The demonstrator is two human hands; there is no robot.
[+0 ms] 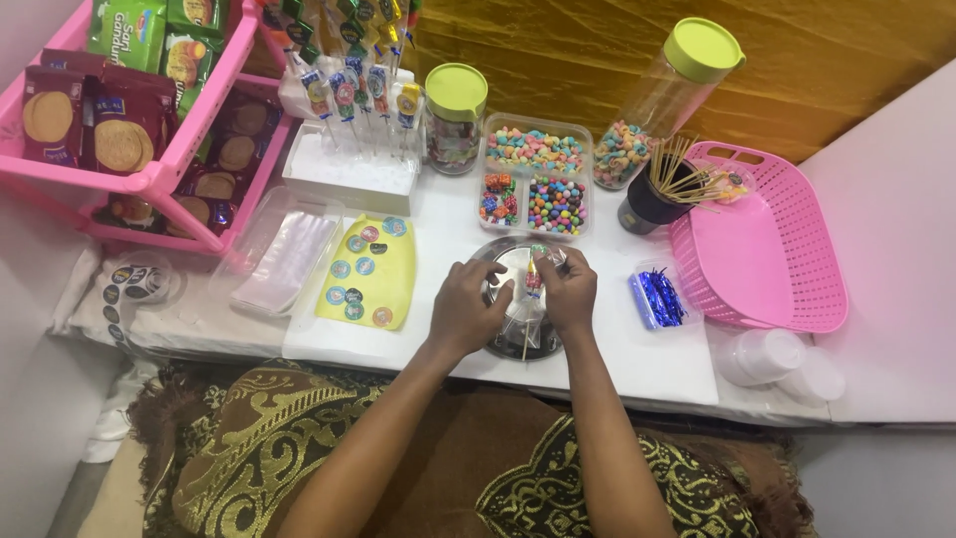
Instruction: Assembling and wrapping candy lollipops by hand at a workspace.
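Midway through wrapping one candy skewer (529, 299) in a clear bag (522, 321) over the round metal tray (498, 261); finished ones already standing in the white foam block (349, 171). Left hand (466, 311) pinched narrow on the bag. Right hand (571, 291) closed around the skewer top.

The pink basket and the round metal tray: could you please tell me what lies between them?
A small clear tub of blue twist ties, in the head view.

Glossy metal tray (495, 261), clear plastic wrap (525, 317)
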